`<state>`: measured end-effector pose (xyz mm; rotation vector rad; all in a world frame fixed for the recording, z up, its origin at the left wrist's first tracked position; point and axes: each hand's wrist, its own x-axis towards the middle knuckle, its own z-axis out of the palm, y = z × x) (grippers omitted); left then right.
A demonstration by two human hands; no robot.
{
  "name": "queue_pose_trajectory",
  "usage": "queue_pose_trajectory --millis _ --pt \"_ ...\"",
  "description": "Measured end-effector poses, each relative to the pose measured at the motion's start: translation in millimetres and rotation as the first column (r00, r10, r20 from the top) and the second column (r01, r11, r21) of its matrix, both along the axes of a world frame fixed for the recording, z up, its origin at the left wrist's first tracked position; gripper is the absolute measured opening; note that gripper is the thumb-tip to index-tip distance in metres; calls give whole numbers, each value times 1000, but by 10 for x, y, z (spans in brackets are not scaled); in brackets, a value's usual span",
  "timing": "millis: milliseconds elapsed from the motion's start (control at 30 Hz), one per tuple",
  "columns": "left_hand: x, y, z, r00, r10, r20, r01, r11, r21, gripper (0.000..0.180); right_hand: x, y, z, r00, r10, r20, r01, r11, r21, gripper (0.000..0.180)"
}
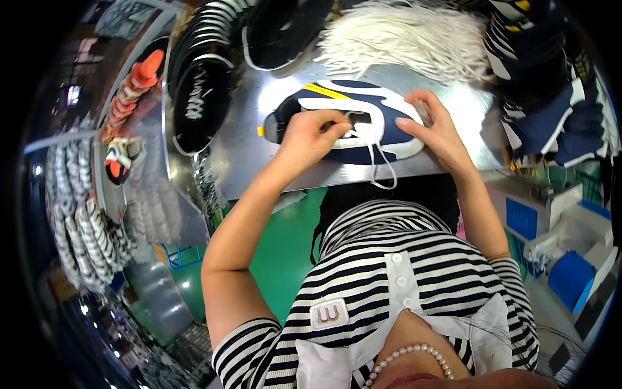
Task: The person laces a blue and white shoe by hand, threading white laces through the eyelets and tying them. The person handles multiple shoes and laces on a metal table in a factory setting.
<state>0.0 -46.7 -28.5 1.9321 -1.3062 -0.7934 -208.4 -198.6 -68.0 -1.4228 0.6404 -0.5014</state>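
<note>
- Our left hand (311, 135) has thumb and forefinger drawn close together at the opening of a shoe upper; we cannot tell whether they are clamped on the lace there.
- Our right hand (435, 126) is held with thumb and forefinger well apart, the thumb at the right end of the upper.
- Between our hands lies the shoe upper (391, 131), navy and white with a yellow strip on its far side, laid lengthwise from left to right.
- From its opening a white lace (373, 172) falls in a loop toward us, down to the near edge of the bench.
- All this rests on a shiny metal bench (249, 162).
- Just beyond the upper, on the far side, we have a heap of loose white laces (402, 42).
- To the left stands a row of black uppers (202, 104) with white edging, packed closely together.
- On the right, navy-and-white uppers (557, 123) are piled up.
- Farther left we see a row of orange shoe pieces (133, 84).
- Below the bench shows a green floor (278, 240); near right is a machine with blue panels (551, 220).
</note>
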Motion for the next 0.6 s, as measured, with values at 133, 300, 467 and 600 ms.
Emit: queue_pose_trajectory --millis 133,300,467,600 --pt "125 71 -357 993 -68 -97 69 998 7 12 7 214 -57 995 -80 -55 78 996 -30 59" --pt "165 -151 -478 954 -213 -212 183 971 -150 18 -119 -285 -765 997 34 63 -37 999 38 42" --pt "37 -77 -495 983 -104 -148 91 992 -88 14 -152 -232 -478 996 83 11 -84 986 146 41" --pt "24 -75 -522 885 -122 -449 77 990 -118 11 -103 -150 -314 998 59 -9 -57 991 119 42"
